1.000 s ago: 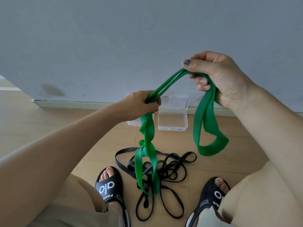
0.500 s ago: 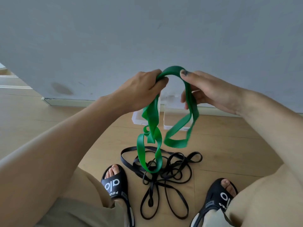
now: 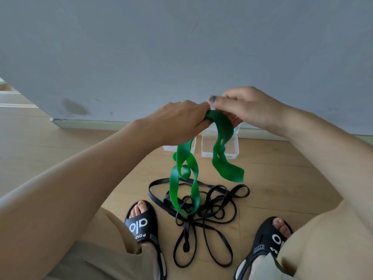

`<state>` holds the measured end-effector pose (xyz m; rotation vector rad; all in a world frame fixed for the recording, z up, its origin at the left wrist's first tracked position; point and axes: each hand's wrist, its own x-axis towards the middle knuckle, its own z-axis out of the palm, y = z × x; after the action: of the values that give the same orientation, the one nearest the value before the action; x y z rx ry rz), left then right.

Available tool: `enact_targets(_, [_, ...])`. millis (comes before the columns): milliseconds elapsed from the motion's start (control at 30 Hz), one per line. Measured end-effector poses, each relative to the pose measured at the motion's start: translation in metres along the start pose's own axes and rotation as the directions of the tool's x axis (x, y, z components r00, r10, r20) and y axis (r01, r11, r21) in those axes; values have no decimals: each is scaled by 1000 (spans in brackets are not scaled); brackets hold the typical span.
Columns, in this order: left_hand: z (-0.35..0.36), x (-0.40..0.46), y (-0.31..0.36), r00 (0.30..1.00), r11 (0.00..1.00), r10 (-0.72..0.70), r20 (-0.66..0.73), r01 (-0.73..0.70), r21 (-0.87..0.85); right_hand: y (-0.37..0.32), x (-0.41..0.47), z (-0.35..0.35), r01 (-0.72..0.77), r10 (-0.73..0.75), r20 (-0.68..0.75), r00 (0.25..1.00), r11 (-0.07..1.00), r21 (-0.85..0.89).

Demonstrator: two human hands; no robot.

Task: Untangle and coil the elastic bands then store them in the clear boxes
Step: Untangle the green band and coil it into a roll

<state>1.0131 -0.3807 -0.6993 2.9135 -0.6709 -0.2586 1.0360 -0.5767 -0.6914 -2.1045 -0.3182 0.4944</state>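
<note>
A wide green elastic band [image 3: 184, 176] hangs in twisted loops from both hands above the floor. My left hand [image 3: 177, 124] grips its top fold, fingers curled round it. My right hand [image 3: 246, 108] meets the left and pinches the same fold, with a second loop [image 3: 224, 156] drooping below it. A tangle of thin black elastic bands [image 3: 203, 211] lies on the wooden floor between my feet. Two clear boxes stand by the wall: the right one [image 3: 232, 152] open, the left one [image 3: 168, 148] mostly hidden behind my left hand and the band.
A grey wall with a skirting board [image 3: 90, 124] runs across the back. My feet in black slippers [image 3: 141, 225] [image 3: 270, 237] flank the black tangle. Bare wooden floor [image 3: 282, 178] extends to the right of the boxes.
My hands have come together, so the arc of green band between them has closed into one gathered fold. The hanging loops have swung and lengthened slightly.
</note>
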Motion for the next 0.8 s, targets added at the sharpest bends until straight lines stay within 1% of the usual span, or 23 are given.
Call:
enact_targets(67, [0, 1, -1, 1000, 997, -9, -28, 7, -74, 0, 3, 7, -20, 20, 0, 1000, 999, -46])
enact_targets(133, [-1, 2, -3, 998, 993, -13, -69, 5, -115, 0, 6, 12, -20, 20, 3, 1000, 998, -55])
enact_targets(200, [0, 0, -5, 996, 988, -36, -84, 23, -150, -2, 6, 17, -14, 14, 29, 999, 1000, -25])
enact_targets(267, [4, -2, -8, 996, 976, -46, -80, 28, -214, -3, 5, 19, -14, 12, 47, 999, 998, 56])
enact_targets(333, [5, -2, -15, 999, 958, -20, -40, 7, -286, -3, 2, 17, -31, 27, 31, 999, 990, 136])
enact_targets(400, [5, -4, -21, 999, 939, 17, 50, 2, -343, -6, 0, 11, -41, 42, 1, 999, 972, 233])
enact_targets(467, [7, -5, -27, 993, 931, 30, 115, 15, -365, -8, -3, 4, -48, 57, -16, 998, 946, 319])
enact_targets(500, [10, -4, -28, 994, 934, 25, 110, 16, -356, -9, -4, 1, -60, 68, -13, 998, 936, 347])
enact_targets(600, [17, -1, -25, 1000, 968, 6, -8, -8, -249, -9, -8, -2, -90, 89, 21, 996, 923, 373])
enact_targets(667, [20, 1, -21, 994, 985, -26, -105, 7, -173, -10, -9, 1, -105, 96, 44, 994, 912, 395])
enact_targets(733, [20, 4, -18, 977, 989, -58, -207, 28, -147, -11, -10, 2, -114, 99, 59, 993, 889, 443])
enact_targets(800, [19, 6, -15, 964, 989, -86, -251, 52, -140, -13, -11, 2, -119, 98, 68, 993, 861, 494])
